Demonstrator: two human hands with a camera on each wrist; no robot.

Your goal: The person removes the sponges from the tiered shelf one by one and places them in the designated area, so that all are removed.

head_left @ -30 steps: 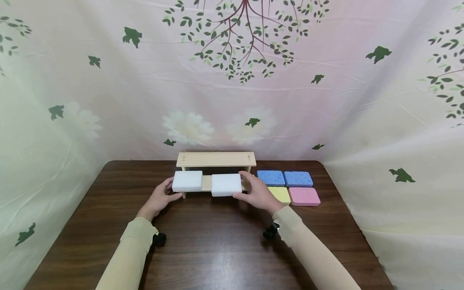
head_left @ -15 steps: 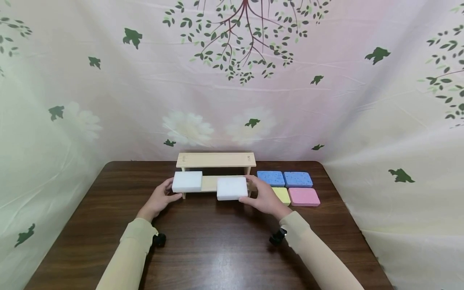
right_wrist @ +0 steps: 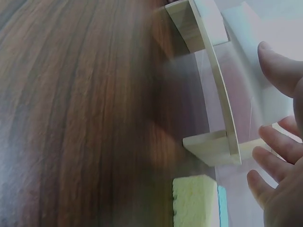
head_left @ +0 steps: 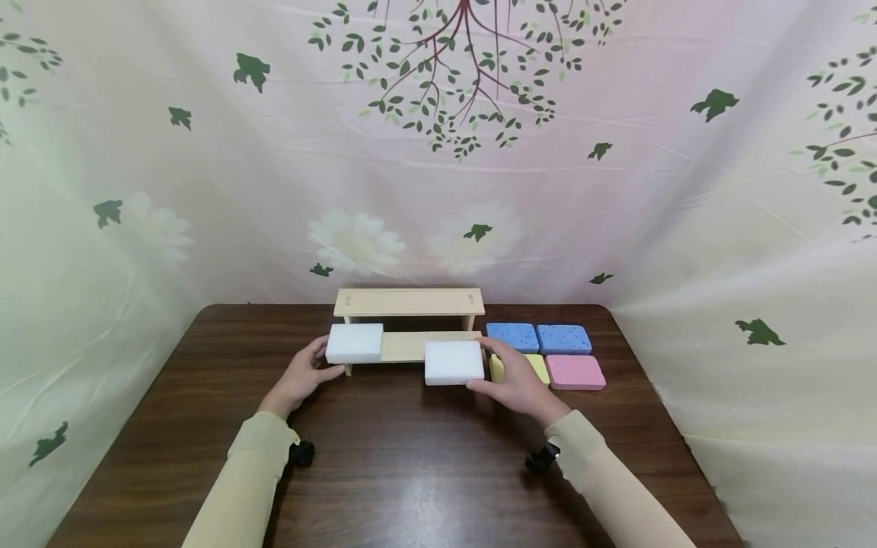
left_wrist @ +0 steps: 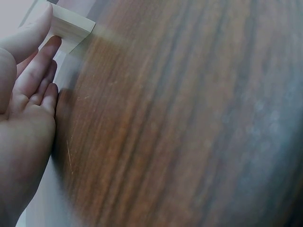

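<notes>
A two-tier wooden rack (head_left: 409, 302) stands at the back of the table. On the left of its lower board (head_left: 403, 347) lies one white sponge (head_left: 355, 343). My left hand (head_left: 301, 378) holds that sponge by its left end, thumb at the front; in the left wrist view some fingers extend loosely beside the rack's end. Another white sponge (head_left: 454, 363) is gripped at its right end by my right hand (head_left: 517, 384). It is in front of the lower board's right part, seemingly raised off it in the right wrist view. That hand's lower fingers (right_wrist: 272, 142) are spread.
Right of the rack are two blue sponges, a left one (head_left: 511, 337) and a right one (head_left: 563, 339). Before them lie a yellow sponge (head_left: 537, 368), partly behind my right hand, and a pink sponge (head_left: 575, 372). Patterned cloth (head_left: 411, 175) hangs around the dark wooden table (head_left: 384, 464).
My right hand has moved right and towards me with its white sponge, baring more of the lower board. My left hand and the other white sponge have stayed put.
</notes>
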